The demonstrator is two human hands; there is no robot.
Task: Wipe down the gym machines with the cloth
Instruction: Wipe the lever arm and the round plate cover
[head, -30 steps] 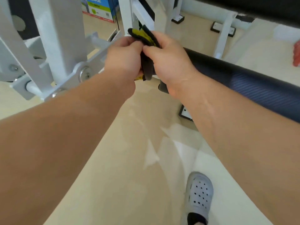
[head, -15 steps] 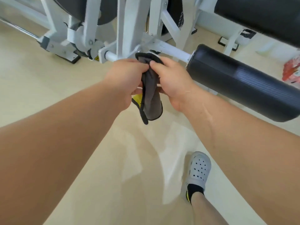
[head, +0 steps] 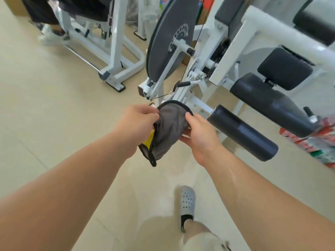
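- Nearest, low in view: a grey holed shoe (head: 187, 205) planted on the pale floor (head: 54, 124), bare leg above it.
- Out front, between both forearms: the cloth (head: 168, 131), grey with a black hem and a yellow patch low on its left side. Held in the air, touching no machine.
- Pinched at its upper left edge by the left hand (head: 135, 122), thumb and fingertips curled onto the fabric.
- Gripped along its right edge by the right hand (head: 199, 134), thumb on top near the hem, fingers curled beneath. Grasping on both sides, neither released.
- Hanging with long axis from the arched hem, away from the body, down to a dangling corner toward it. Bunched in the middle; probably being spread or refolded for the next pass.
- Just right of the right hand and slightly beyond: a black roller pad (head: 243, 133), long axis slanting from the white frame (head: 233, 49) at upper left down to lower right. Near the knuckles, apart from the cloth.
- Judged likeliest next surface: that pad. Right hand plainly the nearer one; reach rightward and a little forward, strokes best run along the pad's length, not across.
- Behind it: a thicker black pad (head: 268, 104) and a square cushion (head: 284, 68).
- Further back: a large dark disc (head: 163, 42) with a ring of holes.
- Far left: a second white machine (head: 117, 42); another person's pale shoe (head: 51, 38) beside it, blurred.
- Far right edge: red-and-green packs (head: 319, 144), detail too blurred to read.
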